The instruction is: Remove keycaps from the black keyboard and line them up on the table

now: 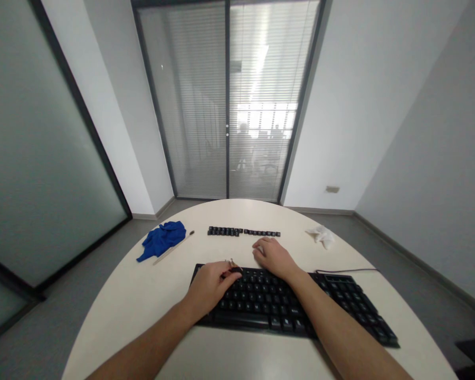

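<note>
A black keyboard (257, 303) lies across the table in front of me, several of its keys still seated. Over its upper left part, my left hand (210, 287) is closed with thumb and fingers pinching a small keycap puller (234, 267), its thin wires pointing up; the fingers hide part of it. Beyond the keyboard's top edge, my right hand (272, 255) rests on the tabletop with thumb and fingers slightly apart and nothing visible between them. Farther off sit loose black keycaps, a left group (224, 231) in rows and a right row (262, 233).
A crumpled blue cloth (163, 238) and a thin brush (174, 248) are at the left of the round white table (142, 316). A white tissue (321, 236) lies at the right. The keyboard's cable (346, 271) runs off to the right edge.
</note>
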Action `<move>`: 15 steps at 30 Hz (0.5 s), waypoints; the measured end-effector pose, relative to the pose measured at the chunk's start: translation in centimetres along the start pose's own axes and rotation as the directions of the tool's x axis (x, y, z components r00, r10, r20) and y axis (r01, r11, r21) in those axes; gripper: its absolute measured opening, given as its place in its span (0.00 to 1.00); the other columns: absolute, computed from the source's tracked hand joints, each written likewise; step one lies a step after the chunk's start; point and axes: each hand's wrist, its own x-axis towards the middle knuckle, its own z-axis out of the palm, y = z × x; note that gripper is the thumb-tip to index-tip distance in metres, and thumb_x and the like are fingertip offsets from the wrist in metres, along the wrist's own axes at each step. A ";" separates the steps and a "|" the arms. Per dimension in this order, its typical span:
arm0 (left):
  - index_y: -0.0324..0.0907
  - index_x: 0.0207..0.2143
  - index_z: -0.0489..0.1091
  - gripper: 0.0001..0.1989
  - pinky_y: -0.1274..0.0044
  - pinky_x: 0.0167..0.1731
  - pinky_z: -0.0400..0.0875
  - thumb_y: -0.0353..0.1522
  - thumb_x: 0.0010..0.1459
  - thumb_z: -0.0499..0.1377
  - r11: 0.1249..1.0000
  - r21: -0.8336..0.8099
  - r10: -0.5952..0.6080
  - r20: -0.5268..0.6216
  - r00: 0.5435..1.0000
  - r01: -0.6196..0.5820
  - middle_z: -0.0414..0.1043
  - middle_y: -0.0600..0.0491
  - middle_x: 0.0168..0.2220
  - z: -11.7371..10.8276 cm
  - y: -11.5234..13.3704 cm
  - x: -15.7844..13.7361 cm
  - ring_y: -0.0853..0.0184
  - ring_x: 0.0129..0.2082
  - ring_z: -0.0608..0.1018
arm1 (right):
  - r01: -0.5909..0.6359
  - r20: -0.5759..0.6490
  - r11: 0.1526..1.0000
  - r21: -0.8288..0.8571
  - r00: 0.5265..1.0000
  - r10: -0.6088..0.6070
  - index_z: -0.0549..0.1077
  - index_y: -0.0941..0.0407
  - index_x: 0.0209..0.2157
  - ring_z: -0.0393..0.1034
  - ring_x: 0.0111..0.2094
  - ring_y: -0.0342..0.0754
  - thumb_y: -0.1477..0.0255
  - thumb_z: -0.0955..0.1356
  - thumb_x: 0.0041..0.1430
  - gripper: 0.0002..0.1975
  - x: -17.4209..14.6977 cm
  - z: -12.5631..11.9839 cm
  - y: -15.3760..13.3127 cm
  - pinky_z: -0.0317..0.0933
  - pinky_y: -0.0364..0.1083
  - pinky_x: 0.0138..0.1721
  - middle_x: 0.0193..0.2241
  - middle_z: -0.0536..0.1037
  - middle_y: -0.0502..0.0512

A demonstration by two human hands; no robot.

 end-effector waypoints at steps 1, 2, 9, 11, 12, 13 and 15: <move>0.43 0.34 0.77 0.11 0.76 0.32 0.67 0.39 0.61 0.57 0.998 0.055 0.018 -0.003 1.000 -0.018 0.79 0.52 0.30 0.1 0.3 0.1 0.62 0.30 0.78 | -0.002 0.001 1.000 0.000 1.000 0.002 0.75 0.57 0.43 0.66 0.48 0.51 0.69 0.61 0.62 0.14 0.0 0.0 0.0 0.57 0.46 0.51 0.43 0.76 0.59; 0.43 0.35 0.76 0.11 0.76 0.32 0.66 0.38 0.61 0.56 0.994 0.101 0.033 -0.001 0.999 -0.033 0.79 0.52 0.31 0.2 0.5 0.1 0.62 0.31 0.78 | -0.003 -0.001 1.000 0.001 1.000 0.003 0.75 0.57 0.43 0.66 0.48 0.51 0.69 0.61 0.62 0.14 0.0 0.0 0.0 0.57 0.46 0.51 0.44 0.76 0.59; 0.44 0.33 0.70 0.10 0.76 0.31 0.63 0.36 0.64 0.52 0.953 0.284 0.094 0.061 0.994 -0.108 0.76 0.50 0.31 1.4 2.2 1.2 0.60 0.31 0.77 | 0.019 -0.005 0.999 0.047 1.000 -0.019 0.76 0.57 0.41 0.68 0.47 0.50 0.70 0.62 0.61 0.13 -0.2 -0.2 -0.1 0.58 0.45 0.50 0.42 0.77 0.58; 0.44 0.35 0.69 0.08 0.75 0.32 0.64 0.36 0.64 0.52 0.951 0.286 0.098 0.073 0.993 -0.115 0.76 0.49 0.32 1.6 2.3 1.5 0.60 0.32 0.77 | 0.028 -0.002 0.997 0.074 1.000 -0.028 0.76 0.56 0.40 0.69 0.45 0.50 0.71 0.62 0.60 0.12 -0.2 -0.3 -0.1 0.60 0.45 0.48 0.41 0.78 0.58; 0.44 0.36 0.68 0.08 0.75 0.32 0.64 0.36 0.64 0.51 0.955 0.273 0.095 0.076 0.993 -0.112 0.77 0.49 0.33 1.7 2.3 1.6 0.60 0.33 0.78 | 0.035 -0.003 0.995 0.092 0.999 -0.035 0.77 0.56 0.40 0.70 0.44 0.50 0.71 0.63 0.60 0.12 -0.2 -0.4 -0.2 0.60 0.45 0.46 0.40 0.78 0.57; 0.45 0.35 0.67 0.08 0.75 0.33 0.64 0.36 0.64 0.51 0.964 0.244 0.085 0.075 0.994 -0.101 0.77 0.49 0.33 1.6 2.1 1.7 0.60 0.33 0.78 | 0.044 -0.007 0.993 0.113 0.999 -0.043 0.77 0.56 0.39 0.70 0.42 0.50 0.70 0.63 0.60 0.12 -0.2 -0.4 -0.2 0.61 0.45 0.45 0.39 0.78 0.57; 0.45 0.33 0.65 0.08 0.75 0.33 0.66 0.36 0.64 0.50 0.990 0.129 0.049 0.065 0.997 -0.057 0.78 0.50 0.32 1.5 1.6 1.9 0.61 0.33 0.79 | 0.073 -0.017 0.985 0.157 0.997 -0.071 0.77 0.56 0.39 0.71 0.39 0.49 0.69 0.63 0.61 0.12 -0.2 -0.5 -0.3 0.61 0.44 0.41 0.37 0.79 0.56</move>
